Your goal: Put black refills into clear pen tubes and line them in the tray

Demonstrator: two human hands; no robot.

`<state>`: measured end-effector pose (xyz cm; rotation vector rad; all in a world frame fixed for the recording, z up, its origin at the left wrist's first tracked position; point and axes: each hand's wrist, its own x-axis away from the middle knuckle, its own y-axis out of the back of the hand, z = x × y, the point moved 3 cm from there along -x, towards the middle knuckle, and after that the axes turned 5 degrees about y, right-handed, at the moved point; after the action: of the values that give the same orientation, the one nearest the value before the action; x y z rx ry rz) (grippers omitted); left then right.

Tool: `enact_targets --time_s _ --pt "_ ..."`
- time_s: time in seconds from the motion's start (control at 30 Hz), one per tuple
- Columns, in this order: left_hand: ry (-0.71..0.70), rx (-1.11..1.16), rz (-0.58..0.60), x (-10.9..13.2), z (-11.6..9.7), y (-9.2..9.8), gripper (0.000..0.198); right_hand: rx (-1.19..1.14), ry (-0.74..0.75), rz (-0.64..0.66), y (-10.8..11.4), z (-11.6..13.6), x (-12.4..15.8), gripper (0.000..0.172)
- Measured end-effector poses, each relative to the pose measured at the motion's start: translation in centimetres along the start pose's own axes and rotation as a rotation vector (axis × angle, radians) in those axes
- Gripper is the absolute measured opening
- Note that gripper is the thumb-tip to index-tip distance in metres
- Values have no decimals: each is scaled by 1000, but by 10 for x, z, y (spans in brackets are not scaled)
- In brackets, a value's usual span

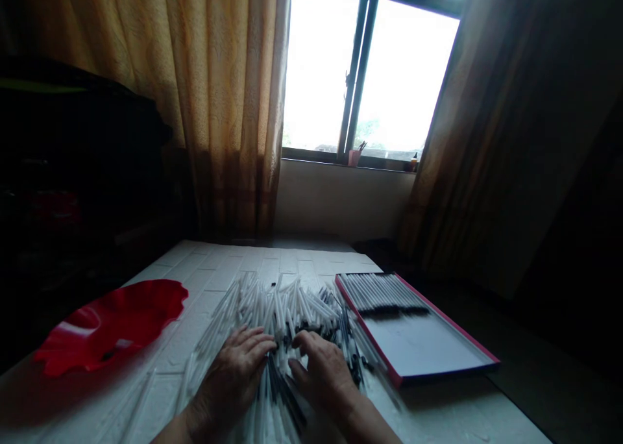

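A loose pile of translucent white pen-like tubes (287,299) mixed with slim black pieces (346,333) spreads over the table in front of me. My left hand (238,363) lies on the left side of the pile, palm down, its fingers stretched toward the right. Opposite it, my right hand (324,366) rests on the pile with bent fingers and a gap between thumb and forefinger. I see nothing clearly held in either hand. Between and below the hands, more tubes and black pieces point toward me.
A shallow pink-edged box (413,350) on the right holds a row of white tubes with dark ends (382,293) in its far part. At left sits a red wavy-rimmed bowl (131,304) with a small dark item inside. The white brick-patterned table (204,262) stands before a curtained window (321,74).
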<state>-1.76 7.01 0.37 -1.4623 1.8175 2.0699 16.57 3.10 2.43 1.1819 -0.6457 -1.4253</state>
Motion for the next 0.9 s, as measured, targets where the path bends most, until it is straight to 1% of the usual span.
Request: enact_targets --time_s 0.23,0.3,0.37,0.43,0.5,0.6,0.67,0.73,0.83,0.87,0.9 --pt "-109 -20 -69 -5 -18 22 29 -171 -69 -114 33 -26 -2 17" --pt "-137 -29 -84 -7 -21 25 26 -296 -82 -165 42 -34 -3 20" --pt "-152 -21 -112 -9 -24 28 25 -458 -92 -223 48 -39 -3 27" --pt "-133 -23 -149 -11 -25 32 26 -601 -97 -251 49 -40 -3 35" --pt "-98 -49 -180 -12 -27 36 27 -732 -103 -229 45 -37 -3 41" --pt "-113 -85 -169 -11 -33 35 36 -928 -121 -104 30 -23 -2 46" --pt "-128 -58 -152 -9 -37 31 36 -1034 -119 -7 20 -13 -1 46" --pt "-110 -15 -137 -6 -37 26 33 -1101 -111 41 16 -8 0 44" --pt "-52 39 -121 -3 -32 23 31 -1087 -117 52 22 -11 2 37" --pt "-34 50 -114 -3 -30 23 31 -1018 -118 80 27 -13 3 32" --pt "-15 59 -106 -3 -28 24 30 -897 -109 119 31 -16 5 25"
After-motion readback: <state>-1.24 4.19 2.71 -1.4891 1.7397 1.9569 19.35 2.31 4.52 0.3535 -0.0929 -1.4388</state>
